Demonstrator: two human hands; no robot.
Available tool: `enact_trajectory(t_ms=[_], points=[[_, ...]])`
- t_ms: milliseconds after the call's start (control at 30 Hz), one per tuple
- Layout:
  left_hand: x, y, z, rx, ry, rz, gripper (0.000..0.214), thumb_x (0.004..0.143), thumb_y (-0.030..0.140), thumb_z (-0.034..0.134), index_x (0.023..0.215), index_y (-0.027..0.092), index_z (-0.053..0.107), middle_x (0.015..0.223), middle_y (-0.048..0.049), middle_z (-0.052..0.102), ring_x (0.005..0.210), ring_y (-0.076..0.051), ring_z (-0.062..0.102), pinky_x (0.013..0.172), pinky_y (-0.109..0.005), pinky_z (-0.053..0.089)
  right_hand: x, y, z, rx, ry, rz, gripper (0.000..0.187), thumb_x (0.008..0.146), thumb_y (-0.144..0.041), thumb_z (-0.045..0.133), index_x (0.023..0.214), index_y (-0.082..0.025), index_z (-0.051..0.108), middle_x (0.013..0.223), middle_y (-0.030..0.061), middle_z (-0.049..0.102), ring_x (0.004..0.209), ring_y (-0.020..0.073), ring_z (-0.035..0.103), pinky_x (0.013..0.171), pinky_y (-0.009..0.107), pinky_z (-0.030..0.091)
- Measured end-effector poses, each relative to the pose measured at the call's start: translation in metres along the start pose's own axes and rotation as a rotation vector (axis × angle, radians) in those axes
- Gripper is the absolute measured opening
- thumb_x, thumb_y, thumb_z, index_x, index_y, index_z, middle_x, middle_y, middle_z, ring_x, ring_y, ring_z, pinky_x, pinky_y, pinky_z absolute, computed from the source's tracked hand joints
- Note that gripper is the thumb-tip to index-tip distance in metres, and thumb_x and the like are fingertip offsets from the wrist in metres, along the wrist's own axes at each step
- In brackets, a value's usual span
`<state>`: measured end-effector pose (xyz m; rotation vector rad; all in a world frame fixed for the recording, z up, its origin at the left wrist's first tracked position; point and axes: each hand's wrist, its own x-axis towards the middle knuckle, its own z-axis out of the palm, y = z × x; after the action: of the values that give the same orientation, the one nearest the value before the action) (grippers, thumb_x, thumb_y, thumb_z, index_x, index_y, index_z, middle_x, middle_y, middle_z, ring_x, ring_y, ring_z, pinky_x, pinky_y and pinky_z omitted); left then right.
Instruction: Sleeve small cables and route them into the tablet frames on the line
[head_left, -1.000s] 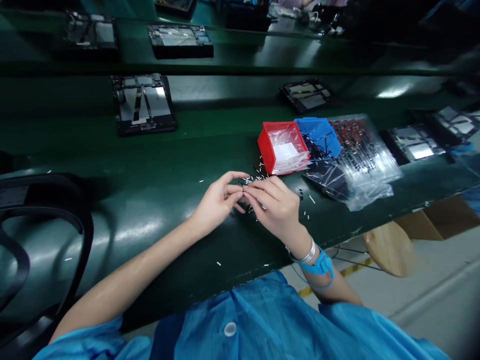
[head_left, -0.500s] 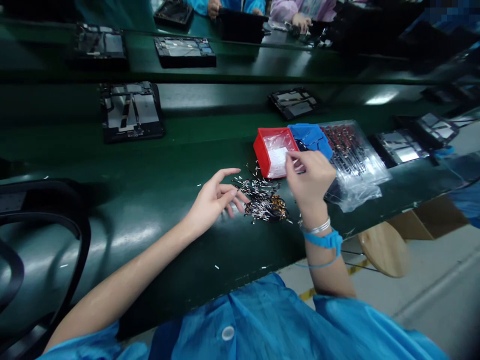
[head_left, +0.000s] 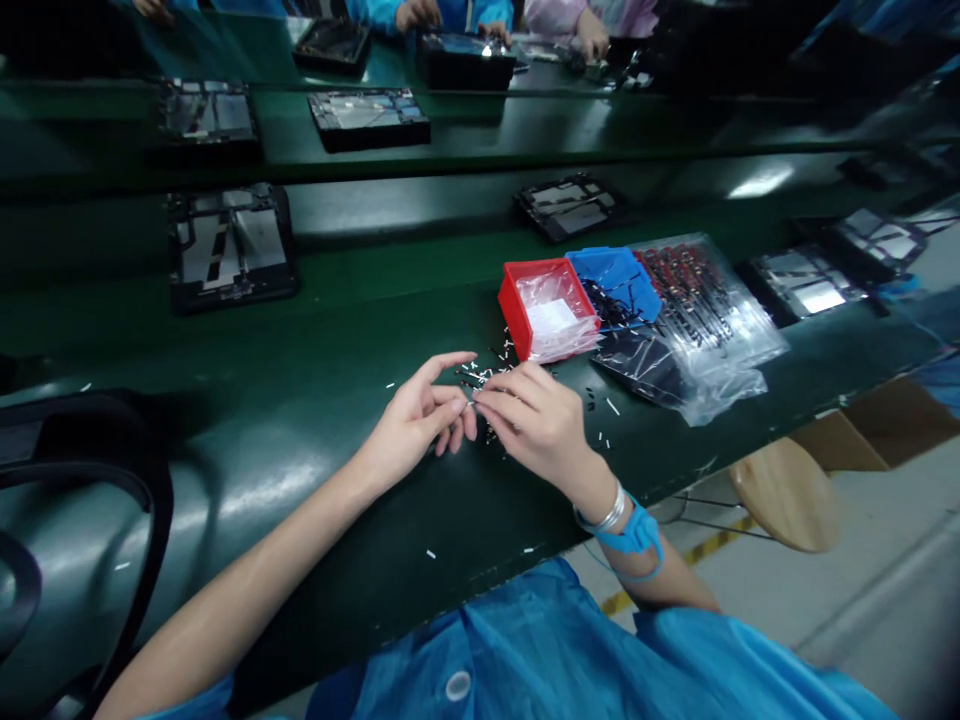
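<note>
My left hand (head_left: 420, 420) pinches a small thin part (head_left: 470, 402) between thumb and a finger, its index finger stretched out above. My right hand (head_left: 536, 415) meets it there, thumb and fingertips closed at the same part. The piece is too small to name exactly. Beneath and behind my right hand lies a pile of small dark and white parts (head_left: 472, 375), mostly hidden by the hand. Just beyond stands a red bin (head_left: 517, 310) holding clear plastic and a white label. Beside it is a blue bin (head_left: 637, 290) with black strips inside.
Clear plastic bags (head_left: 705, 340) of small flex-like parts lie right of the bins. Opened tablet-like devices (head_left: 232, 250) sit along the green bench (head_left: 360, 310). A black curved frame (head_left: 150, 480) is at the left. Co-workers' hands (head_left: 420, 15) show across the bench; a wooden stool (head_left: 787, 495) stands right.
My right hand has moved from the red bin down and left to my left hand's fingertips, now covering much of the pile. My left hand has shifted slightly left and closed into a pinch.
</note>
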<state>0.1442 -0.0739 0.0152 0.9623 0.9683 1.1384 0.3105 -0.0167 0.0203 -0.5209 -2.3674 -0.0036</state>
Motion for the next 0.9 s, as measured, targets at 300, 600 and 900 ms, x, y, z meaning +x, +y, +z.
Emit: enact_trajectory(t_ms=[300,600,900], points=[[0.042,0.021,-0.008,0.135,0.276,0.040,0.037,0.077,0.027,0.071,0.110,0.015,0.061,0.103,-0.0100,0.069,0.088,-0.019,0.065,0.064,-0.023,0.050,-0.017,0.021,-0.009,0.110,0.266,0.175,0.013,0.083,-0.005,0.059,0.087,-0.014,0.067,0.076,0.0061,0.071,0.070,0.0142,0.058,0.061,0.029,0.053],[0.268,0.047,-0.009,-0.136,0.467,-0.243,0.028,0.082,0.011,0.058,0.110,0.008,0.058,0.100,-0.0183,0.064,0.095,-0.025,0.066,0.073,-0.032,0.056,-0.030,0.039,-0.029,0.201,0.449,0.301,0.015,0.078,-0.002,0.062,0.088,-0.013,0.068,0.072,0.0059,0.070,0.067,0.0137,0.060,0.058,0.028,0.054],[0.361,0.036,-0.005,-0.188,0.484,-0.305,0.029,0.093,0.031,0.058,0.117,0.014,0.057,0.112,-0.0078,0.061,0.091,-0.017,0.063,0.076,-0.035,0.056,-0.038,0.045,-0.024,0.217,0.399,0.267,0.017,0.081,-0.004,0.055,0.093,-0.008,0.067,0.068,0.0062,0.069,0.062,0.0138,0.058,0.053,0.027,0.053]])
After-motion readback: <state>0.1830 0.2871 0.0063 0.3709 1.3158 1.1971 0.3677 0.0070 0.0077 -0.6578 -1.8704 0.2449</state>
